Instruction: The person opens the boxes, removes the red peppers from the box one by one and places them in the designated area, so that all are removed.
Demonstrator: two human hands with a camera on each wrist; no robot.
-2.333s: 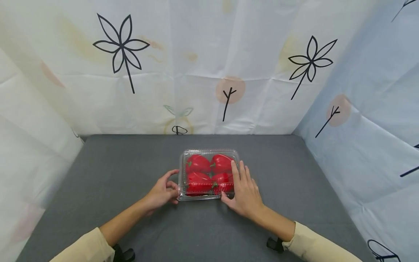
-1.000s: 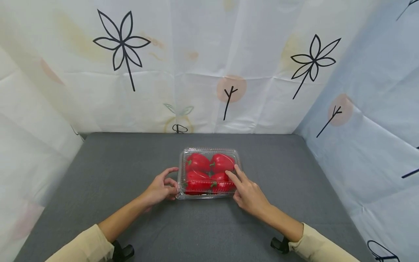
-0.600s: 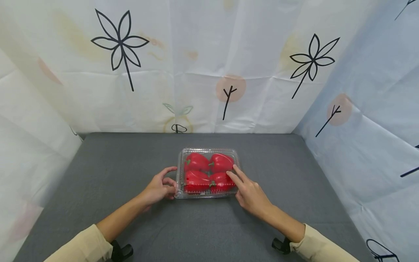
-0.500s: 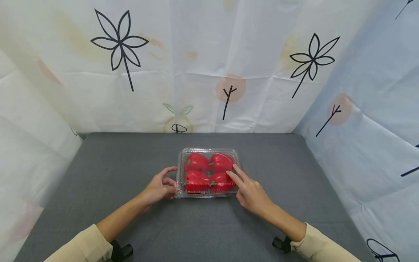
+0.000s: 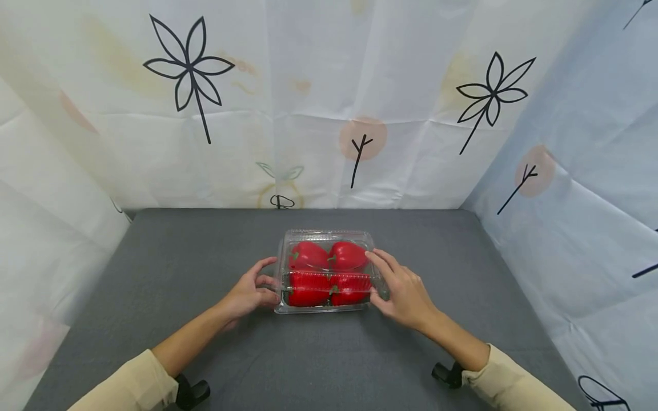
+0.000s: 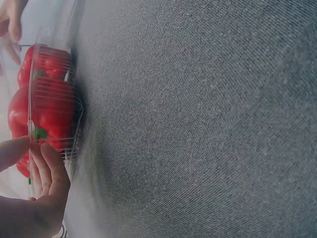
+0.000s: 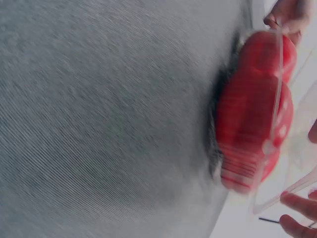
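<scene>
A clear plastic clamshell container (image 5: 329, 310) lies on the grey surface with several red bell peppers (image 5: 308, 256) inside. Its transparent lid (image 5: 324, 274) is raised from the tray along the near and right edges. At the right side, my right hand (image 5: 409, 297) pinches the lid's edge; the right wrist view shows its fingers (image 7: 299, 206) at the lifted rim. My left hand (image 5: 245, 298) grips the container's left side, and in the left wrist view its thumb and fingers close on the rim beside a pepper's green stem (image 6: 39, 133).
Grey cloth (image 5: 205, 245) covers the table around the container. White fabric walls (image 5: 319, 85) with printed flowers stand at the back and both sides. A dark wrist strap (image 5: 191, 393) shows at each sleeve.
My right hand has moved from the top of the lid to its right edge, and the lid's near edge has risen off the tray. The left hand stays at the left side.
</scene>
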